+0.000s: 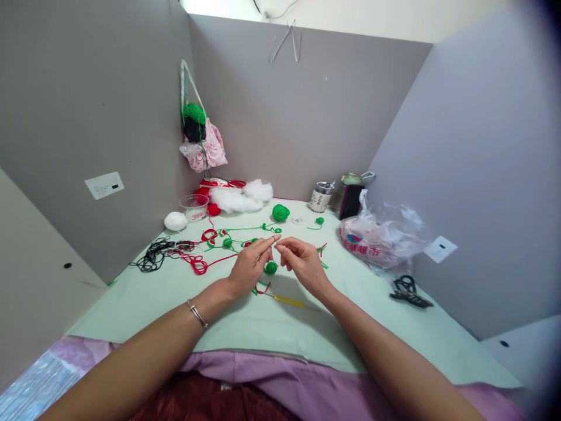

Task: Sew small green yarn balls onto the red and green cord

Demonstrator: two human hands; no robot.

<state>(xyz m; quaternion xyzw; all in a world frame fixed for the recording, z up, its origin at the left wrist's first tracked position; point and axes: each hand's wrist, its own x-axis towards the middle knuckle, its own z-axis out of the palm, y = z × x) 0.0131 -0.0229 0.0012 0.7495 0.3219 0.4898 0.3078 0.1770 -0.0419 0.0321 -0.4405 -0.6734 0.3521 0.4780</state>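
My left hand (250,266) is over the middle of the table, its fingers pressed together and pointing at the other hand, with a bit of dark red yarn at the fingertip. Close beside it, my right hand (302,262) is pinched; what lies between thumb and finger is too small to make out. A small green ball (270,268) sits just below the fingertips. Nearer me lies a yellow-handled crochet hook (289,301) by short red and green yarn pieces (262,289). Green and red crocheted loops (210,235) spread out to the left.
Black yarn (158,254), a white ball (176,221) and a clear tub (194,207) are at the left. White stuffing (239,197), a green yarn ball (281,213) and a can (321,197) stand behind. On the right are a plastic bag (381,234) and black hair clip (411,292).
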